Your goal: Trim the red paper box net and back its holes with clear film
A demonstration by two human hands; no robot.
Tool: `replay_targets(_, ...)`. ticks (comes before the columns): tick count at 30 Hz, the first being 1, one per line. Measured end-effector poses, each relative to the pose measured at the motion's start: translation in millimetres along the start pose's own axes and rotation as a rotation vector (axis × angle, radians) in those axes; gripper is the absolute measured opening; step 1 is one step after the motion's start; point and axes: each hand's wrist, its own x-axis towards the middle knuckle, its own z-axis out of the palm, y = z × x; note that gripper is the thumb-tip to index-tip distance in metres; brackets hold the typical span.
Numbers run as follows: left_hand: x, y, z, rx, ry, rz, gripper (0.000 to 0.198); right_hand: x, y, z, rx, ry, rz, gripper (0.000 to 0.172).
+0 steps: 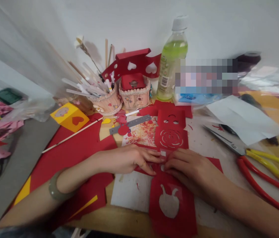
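A long strip of red paper with cut-out patterns lies on the table: a face panel [171, 119], a rose panel [171, 138] and a rabbit-shaped cut-out panel [171, 202]. My left hand [131, 159] and my right hand [187, 166] meet at the fold between the rose and rabbit panels. Both press down on the red paper with fingertips pinched together around a small white patch [163, 153]. A jade bangle [53, 189] sits on my left wrist.
Large scissors with red and yellow handles [258, 162] lie at right. Behind stand a green drink bottle [171, 59], two decorated holders with sticks and pens [107, 99], a red heart-cut box [133, 66], a yellow cube [69, 116], a grey ruler [130, 124] and white paper sheets [243, 119].
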Motion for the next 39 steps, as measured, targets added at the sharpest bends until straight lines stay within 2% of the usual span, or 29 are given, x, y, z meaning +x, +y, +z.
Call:
replay_targets(4, 2, -3, -2.6, -0.080, -0.033, -0.039, 0.042, 2, -4, 6, 0.077, -0.019, 0.090, 0.020)
replay_targets(9, 1, -6, -2.2, -0.106, 0.001, -0.051, 0.047, 4, -11, 9, 0.129, -0.039, 0.180, 0.014)
replay_targets(18, 4, -4, -1.9, -0.120, 0.033, -0.090, 0.046, 8, -9, 9, 0.135, -0.033, 0.191, 0.013)
replay_targets(24, 3, -5, -1.6, -0.128, 0.037, -0.087, 0.043, 9, -9, 9, 0.154, 0.025, 0.172, 0.016)
replay_targets(29, 3, -10, 1.8, -0.191, 0.045, -0.105, 0.050, 11, -6, 9, 0.127, 0.000, 0.165, 0.014)
replay_targets(39, 2, -12, 2.7, -0.228, 0.044, -0.103, 0.047, 11, -3, 8, 0.184, -0.015, 0.172, 0.014)
